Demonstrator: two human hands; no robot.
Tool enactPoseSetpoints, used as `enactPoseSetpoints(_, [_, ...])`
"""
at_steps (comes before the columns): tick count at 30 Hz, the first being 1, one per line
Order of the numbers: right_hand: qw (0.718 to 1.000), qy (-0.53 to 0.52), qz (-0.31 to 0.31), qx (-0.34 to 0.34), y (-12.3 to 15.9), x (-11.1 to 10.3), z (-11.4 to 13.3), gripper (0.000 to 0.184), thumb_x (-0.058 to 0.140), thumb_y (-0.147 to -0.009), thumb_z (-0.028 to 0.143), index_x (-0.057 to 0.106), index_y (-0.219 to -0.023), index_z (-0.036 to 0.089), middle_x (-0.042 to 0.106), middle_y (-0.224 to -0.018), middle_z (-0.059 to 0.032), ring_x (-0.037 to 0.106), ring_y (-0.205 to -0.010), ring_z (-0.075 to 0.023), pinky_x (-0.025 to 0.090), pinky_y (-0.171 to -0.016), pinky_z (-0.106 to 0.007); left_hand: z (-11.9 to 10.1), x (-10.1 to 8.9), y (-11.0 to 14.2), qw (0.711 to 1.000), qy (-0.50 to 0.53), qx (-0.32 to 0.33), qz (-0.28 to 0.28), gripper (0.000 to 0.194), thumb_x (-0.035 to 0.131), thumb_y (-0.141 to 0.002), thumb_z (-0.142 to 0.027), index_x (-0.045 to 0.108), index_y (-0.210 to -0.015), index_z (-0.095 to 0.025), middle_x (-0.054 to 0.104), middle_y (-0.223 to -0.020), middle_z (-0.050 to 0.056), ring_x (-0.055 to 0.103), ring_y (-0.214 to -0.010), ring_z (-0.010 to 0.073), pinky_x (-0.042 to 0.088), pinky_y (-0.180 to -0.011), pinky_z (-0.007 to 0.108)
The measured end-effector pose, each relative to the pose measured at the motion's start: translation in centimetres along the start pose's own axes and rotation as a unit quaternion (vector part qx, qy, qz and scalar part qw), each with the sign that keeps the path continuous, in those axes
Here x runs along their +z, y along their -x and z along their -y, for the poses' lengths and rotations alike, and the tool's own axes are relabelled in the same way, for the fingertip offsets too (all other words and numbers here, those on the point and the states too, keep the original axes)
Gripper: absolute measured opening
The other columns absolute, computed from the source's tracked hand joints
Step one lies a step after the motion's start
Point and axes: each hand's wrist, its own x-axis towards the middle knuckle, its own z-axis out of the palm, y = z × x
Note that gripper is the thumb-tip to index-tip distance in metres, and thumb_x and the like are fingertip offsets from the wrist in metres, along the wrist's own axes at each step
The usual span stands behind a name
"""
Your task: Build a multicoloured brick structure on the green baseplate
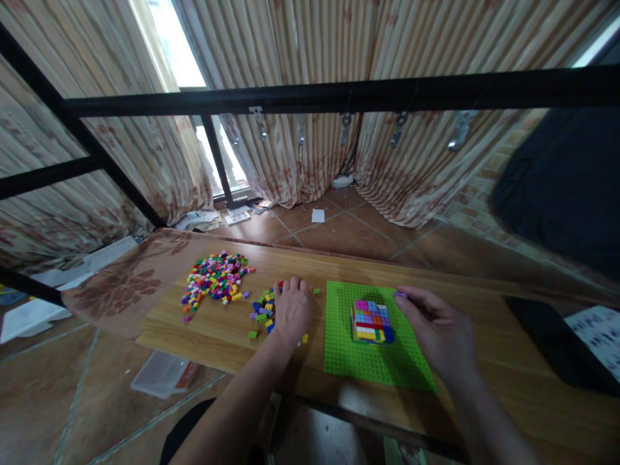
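Observation:
My right hand (443,326) pinches a small purple toy brick (400,294) between thumb and fingertips, above the right edge of a green baseplate (339,355). On the plate stands a stacked block of multicoloured bricks (372,321), with pink, blue, orange, red, white and yellow showing. Over a small pile of bricks (264,310), mostly green, blue and yellow, lies my left hand (292,313). Its fingers are stretched forward and slightly apart, and I see nothing held in them. The hand hides part of this pile.
A larger heap of mixed bricks (216,278) lies farther left on the wooden table (194,345). A dark flat object (557,342) and a printed sheet (598,336) are at the right. Black metal bars (314,97) cross in front of the curtains. A clear plastic tray (159,373) sits on the floor.

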Motion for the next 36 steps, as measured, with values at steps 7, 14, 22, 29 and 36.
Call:
enactPoseSetpoints(7, [1.000, -0.017, 0.004, -0.001, -0.2, 0.1, -0.2, 0.025, 0.069, -0.075, 0.041, 0.072, -0.092, 0.021, 0.073, -0.090, -0.0050, 0.067, -0.081, -0.0200, 0.054, -0.078, -0.035, -0.2, -0.6, 0.2, 0.999, 0.004, -0.013, -0.029, 0.024, 0.042, -0.086, -0.016, 0.062, -0.098, -0.015, 0.055, -0.121, 0.015, 0.049, -0.109, 0.0300, 0.031, -0.098, 0.054])
enactPoseSetpoints(14, [1.000, -0.009, 0.003, -0.001, -0.1, -0.1, -0.6, 0.024, 0.070, -0.075, 0.040, 0.072, -0.092, 0.022, 0.073, -0.088, -0.0042, 0.068, -0.079, -0.0195, 0.054, -0.075, -0.034, -2.6, 0.1, -0.1, 0.998, 0.035, 0.039, -0.030, 0.026, 0.039, -0.091, -0.025, 0.063, -0.098, -0.018, 0.055, -0.121, 0.012, 0.048, -0.110, 0.0286, 0.032, -0.099, 0.053])
enactPoseSetpoints(22, [1.000, -0.006, -0.006, -0.013, -0.2, -0.6, -0.1, 0.023, 0.070, -0.075, 0.039, 0.072, -0.089, 0.021, 0.073, -0.086, -0.0040, 0.068, -0.077, -0.0193, 0.054, -0.073, -0.033, -0.5, 0.0, 0.1, 1.000, 0.007, 0.006, -0.024, 0.024, 0.040, -0.087, -0.014, 0.063, -0.094, -0.015, 0.062, -0.106, 0.012, 0.050, -0.106, 0.0288, 0.025, -0.103, 0.059])
enactPoseSetpoints(29, [1.000, -0.018, -0.012, -0.021, -0.2, -1.0, -0.2, 0.024, 0.069, -0.076, 0.039, 0.072, -0.091, 0.021, 0.074, -0.087, -0.0042, 0.068, -0.079, -0.0195, 0.054, -0.074, -0.034, -1.3, -1.6, 1.1, 0.999, 0.032, 0.015, -0.034, 0.025, 0.039, -0.089, -0.016, 0.063, -0.096, -0.017, 0.064, -0.105, 0.011, 0.051, -0.107, 0.0282, 0.021, -0.105, 0.061])
enactPoseSetpoints(36, [0.998, -0.012, 0.052, 0.014, -0.2, -1.1, -1.1, 0.026, 0.066, -0.077, 0.042, 0.072, -0.092, 0.021, 0.074, -0.089, -0.0054, 0.067, -0.081, -0.0211, 0.053, -0.074, -0.036, -3.3, -1.1, 3.8, 0.996, 0.051, 0.058, -0.035, 0.024, 0.042, -0.092, -0.028, 0.060, -0.106, -0.020, 0.058, -0.123, 0.011, 0.043, -0.123, 0.0296, 0.021, -0.107, 0.060])
